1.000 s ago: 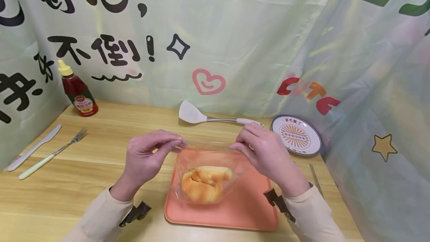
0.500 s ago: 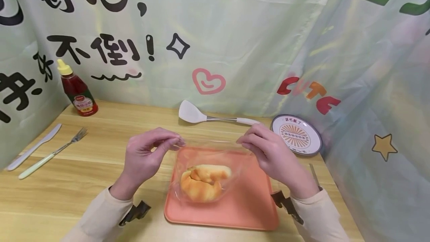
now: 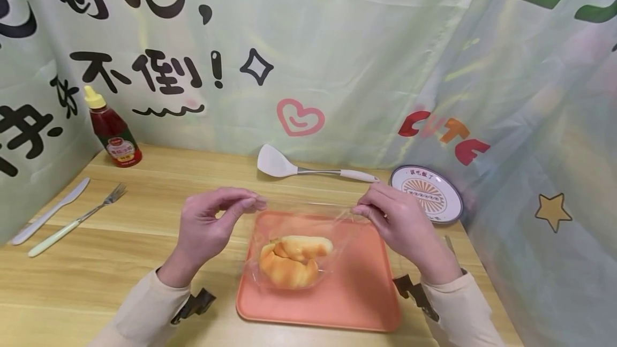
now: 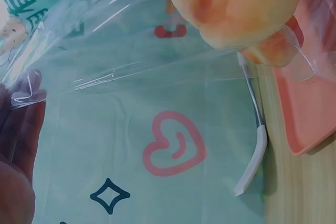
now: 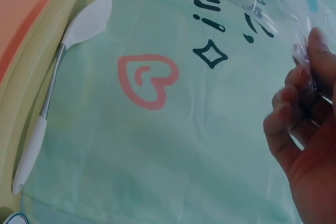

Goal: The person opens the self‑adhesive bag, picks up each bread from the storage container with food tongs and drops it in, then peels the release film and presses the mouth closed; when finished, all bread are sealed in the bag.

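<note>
A clear plastic bag (image 3: 308,218) with a golden-brown bread roll (image 3: 289,272) inside hangs between both hands, over a coral tray (image 3: 359,299). My left hand (image 3: 212,224) pinches the bag's upper left corner between thumb and fingers. The opposite upper corner is pinched by my right hand (image 3: 400,224), and the top edge runs nearly straight between them. In the left wrist view the bread (image 4: 236,3) shows through the film, near left-hand fingers (image 4: 31,124). Gathered film sits between thumb and fingers of the right hand (image 5: 310,124) in the right wrist view.
Behind the tray lies a white spatula (image 3: 308,170). A round printed plate (image 3: 426,194) leans at the back right. On the left are a knife (image 3: 50,212), a fork (image 3: 77,221) and a red sauce bottle (image 3: 115,135). Printed cloth (image 3: 337,58) walls the table's back and sides.
My right hand has moved right, away from the left hand, and the bag's top edge is spread wider. The left hand stays almost in place, as does the bread.
</note>
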`<state>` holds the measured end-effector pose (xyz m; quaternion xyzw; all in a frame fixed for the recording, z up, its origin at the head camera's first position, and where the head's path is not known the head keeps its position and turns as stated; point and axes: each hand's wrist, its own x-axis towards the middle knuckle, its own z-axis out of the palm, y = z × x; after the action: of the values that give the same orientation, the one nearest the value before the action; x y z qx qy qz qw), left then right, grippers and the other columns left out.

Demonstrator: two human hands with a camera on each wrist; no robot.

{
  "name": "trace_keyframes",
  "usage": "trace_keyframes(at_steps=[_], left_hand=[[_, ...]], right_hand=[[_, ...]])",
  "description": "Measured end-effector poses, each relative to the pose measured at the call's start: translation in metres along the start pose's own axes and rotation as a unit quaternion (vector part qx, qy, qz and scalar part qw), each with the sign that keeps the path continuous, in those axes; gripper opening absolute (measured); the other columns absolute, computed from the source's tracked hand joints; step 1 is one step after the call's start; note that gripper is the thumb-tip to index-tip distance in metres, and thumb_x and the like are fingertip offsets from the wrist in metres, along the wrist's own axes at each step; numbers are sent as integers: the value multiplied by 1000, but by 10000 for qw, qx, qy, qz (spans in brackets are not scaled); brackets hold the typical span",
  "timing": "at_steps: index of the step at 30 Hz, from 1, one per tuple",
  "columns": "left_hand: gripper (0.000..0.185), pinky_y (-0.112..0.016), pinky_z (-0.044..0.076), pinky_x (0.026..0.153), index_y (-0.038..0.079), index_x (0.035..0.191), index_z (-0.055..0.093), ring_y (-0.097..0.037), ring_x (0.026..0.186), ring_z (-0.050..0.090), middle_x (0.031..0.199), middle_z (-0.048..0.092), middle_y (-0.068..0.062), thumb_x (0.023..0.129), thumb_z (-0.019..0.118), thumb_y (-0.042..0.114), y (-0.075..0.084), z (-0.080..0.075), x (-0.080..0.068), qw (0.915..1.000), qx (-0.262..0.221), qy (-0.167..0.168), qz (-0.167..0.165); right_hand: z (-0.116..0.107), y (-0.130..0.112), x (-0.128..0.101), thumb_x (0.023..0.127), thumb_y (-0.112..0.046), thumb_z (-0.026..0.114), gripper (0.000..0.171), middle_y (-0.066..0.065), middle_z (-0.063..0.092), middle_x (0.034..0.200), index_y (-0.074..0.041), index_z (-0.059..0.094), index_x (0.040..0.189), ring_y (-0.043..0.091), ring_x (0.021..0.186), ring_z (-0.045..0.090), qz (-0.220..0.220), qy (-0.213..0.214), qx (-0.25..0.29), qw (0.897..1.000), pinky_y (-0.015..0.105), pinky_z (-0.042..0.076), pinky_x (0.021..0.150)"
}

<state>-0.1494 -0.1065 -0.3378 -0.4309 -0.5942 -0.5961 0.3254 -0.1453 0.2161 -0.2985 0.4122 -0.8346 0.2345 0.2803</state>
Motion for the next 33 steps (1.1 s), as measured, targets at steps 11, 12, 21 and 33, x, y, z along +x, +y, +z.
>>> trace_keyframes(at_steps=[11,12,21,33], left_hand=[[14,-26,59,67,-10,97,68,-19,79,73,87,73,-19,85,66,-16,1,-1,-4,9992,300,107,-236],[15,-27,59,68,-10,97,69,-19,80,73,88,73,-19,85,65,-17,1,-2,-4,9992,287,98,-255],[7,-20,55,69,-9,98,67,-18,83,72,90,73,-18,91,64,-8,-2,-4,-5,9992,301,8,-258],[9,-31,59,68,-17,98,61,-23,83,72,92,71,-23,94,53,-16,3,-18,-5,9983,-323,119,-465]], right_hand=[[-6,2,-8,103,-36,49,35,-5,61,91,-10,73,101,5,73,50,86,-80,525,9985,15,42,62],[-5,2,-9,103,-36,50,34,-5,61,90,-11,73,100,6,73,50,116,-63,549,9984,16,43,62],[1,3,-12,102,-26,55,18,-7,60,90,-12,62,94,8,78,53,465,8,643,9968,20,45,69],[10,-13,-2,92,15,58,21,1,73,85,-6,60,92,15,72,67,1029,431,2289,9670,25,57,63]])
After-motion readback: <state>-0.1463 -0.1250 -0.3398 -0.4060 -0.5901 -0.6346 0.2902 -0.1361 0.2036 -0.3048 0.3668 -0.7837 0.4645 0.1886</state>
